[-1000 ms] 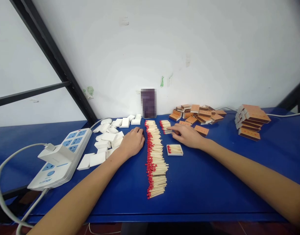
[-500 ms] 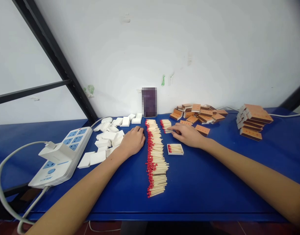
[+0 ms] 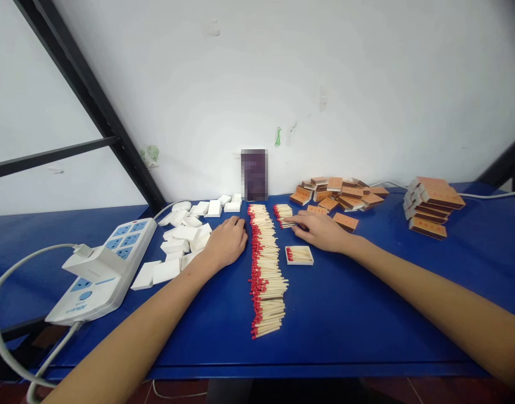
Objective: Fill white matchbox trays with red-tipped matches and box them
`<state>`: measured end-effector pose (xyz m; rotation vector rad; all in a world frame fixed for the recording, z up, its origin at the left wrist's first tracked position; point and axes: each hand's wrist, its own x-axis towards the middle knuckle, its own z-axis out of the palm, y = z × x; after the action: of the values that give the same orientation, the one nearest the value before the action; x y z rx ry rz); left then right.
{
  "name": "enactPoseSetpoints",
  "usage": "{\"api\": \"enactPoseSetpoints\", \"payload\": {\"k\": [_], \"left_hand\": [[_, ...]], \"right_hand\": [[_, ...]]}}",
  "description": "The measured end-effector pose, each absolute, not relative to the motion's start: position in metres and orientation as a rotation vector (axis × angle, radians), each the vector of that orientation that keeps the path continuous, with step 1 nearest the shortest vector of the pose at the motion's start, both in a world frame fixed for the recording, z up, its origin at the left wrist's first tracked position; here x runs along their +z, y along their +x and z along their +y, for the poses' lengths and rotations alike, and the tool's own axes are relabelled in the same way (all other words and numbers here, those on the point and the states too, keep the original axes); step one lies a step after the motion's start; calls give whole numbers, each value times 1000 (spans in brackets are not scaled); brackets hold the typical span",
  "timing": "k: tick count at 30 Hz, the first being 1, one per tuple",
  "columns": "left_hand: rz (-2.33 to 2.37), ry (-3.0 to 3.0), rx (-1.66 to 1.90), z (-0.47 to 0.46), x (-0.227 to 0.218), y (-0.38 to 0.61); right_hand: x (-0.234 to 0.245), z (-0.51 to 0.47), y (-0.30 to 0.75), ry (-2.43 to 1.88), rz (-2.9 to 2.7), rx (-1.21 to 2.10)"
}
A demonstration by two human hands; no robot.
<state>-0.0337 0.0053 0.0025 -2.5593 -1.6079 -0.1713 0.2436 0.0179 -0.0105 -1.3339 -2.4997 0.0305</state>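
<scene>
Head view: touching match bunch [image 3: 283, 213] with right hand [image 3: 322, 231], grasp unclear, by 1 tray [image 3: 299, 255]; resting released left hand [image 3: 227, 242] beside row [image 3: 266, 275].

On the desk [image 3: 345, 314], the row of matches [image 3: 266, 269] ran front to back. Left of the row lay the left hand [image 3: 227, 242], just beside it, then the empty trays [image 3: 185, 233], and farthest out the power strip [image 3: 101, 269]. Right of the row lay a filled tray [image 3: 299, 255] and, behind that, a small bunch of matches [image 3: 283, 215] under the fingers of the right hand [image 3: 322, 231]. Heaped sleeves [image 3: 339, 196] lay farther right.
</scene>
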Motion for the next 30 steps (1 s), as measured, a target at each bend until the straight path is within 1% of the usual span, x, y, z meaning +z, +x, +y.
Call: {"api": "enactPoseSetpoints", "payload": {"k": [10,21,30], "left_hand": [[-1623,-2557,-163,5,3,-33],[-1607,-2557,-160,5,3,-33],[-1615,-2550,-147,5,4,-33]], "right_hand": [[-11,18,245,-1310,-2469,107],[-11,18,245,-1326,-2442,97],[2,10,244,-1302,-2564,31]]}}
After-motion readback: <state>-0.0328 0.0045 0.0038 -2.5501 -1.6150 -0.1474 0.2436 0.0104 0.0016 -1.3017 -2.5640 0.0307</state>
